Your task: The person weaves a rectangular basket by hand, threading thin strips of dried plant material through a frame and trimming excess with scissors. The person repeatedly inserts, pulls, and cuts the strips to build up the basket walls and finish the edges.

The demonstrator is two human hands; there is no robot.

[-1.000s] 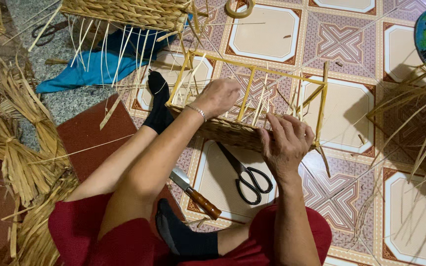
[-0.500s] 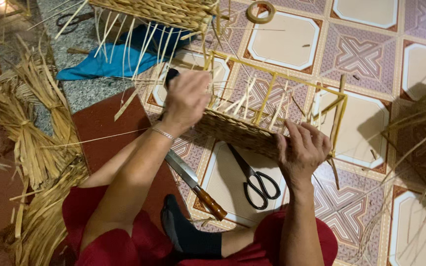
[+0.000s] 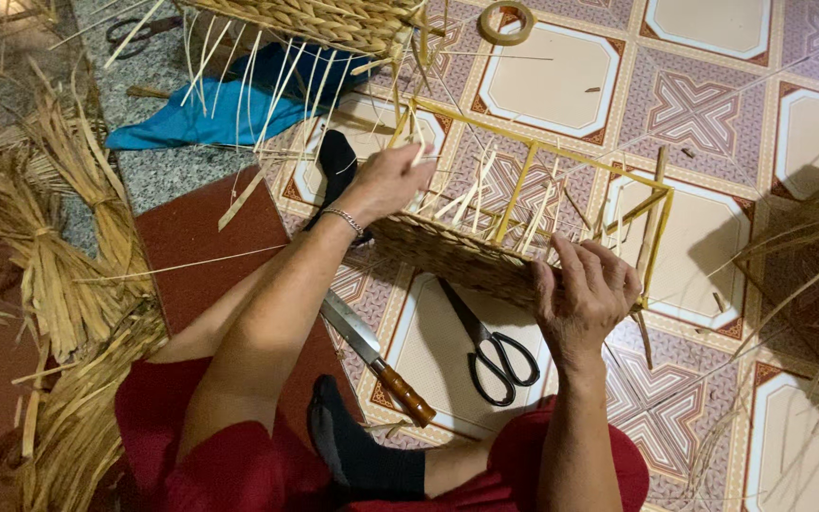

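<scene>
A half-woven straw basket (image 3: 466, 254) on a yellow frame (image 3: 523, 175) lies tilted on the tiled floor in front of me. My left hand (image 3: 389, 180) is closed around loose straw strands at the basket's left end. My right hand (image 3: 588, 294) grips the woven rim at the right end, fingers curled over it. Black-handled scissors (image 3: 495, 351) and a wooden-handled knife (image 3: 376, 356) lie on the floor just below the basket, between my legs.
Bundles of dried straw (image 3: 59, 275) are heaped at the left. Another woven basket (image 3: 315, 19) with hanging strands sits at the top, over a blue cloth (image 3: 210, 114). A tape roll (image 3: 507, 21) lies at the top, and loose straw (image 3: 808, 256) at the right.
My left hand has moved left along the basket and closed on straw strands. The basket has turned and shifted with my right hand still on its rim.
</scene>
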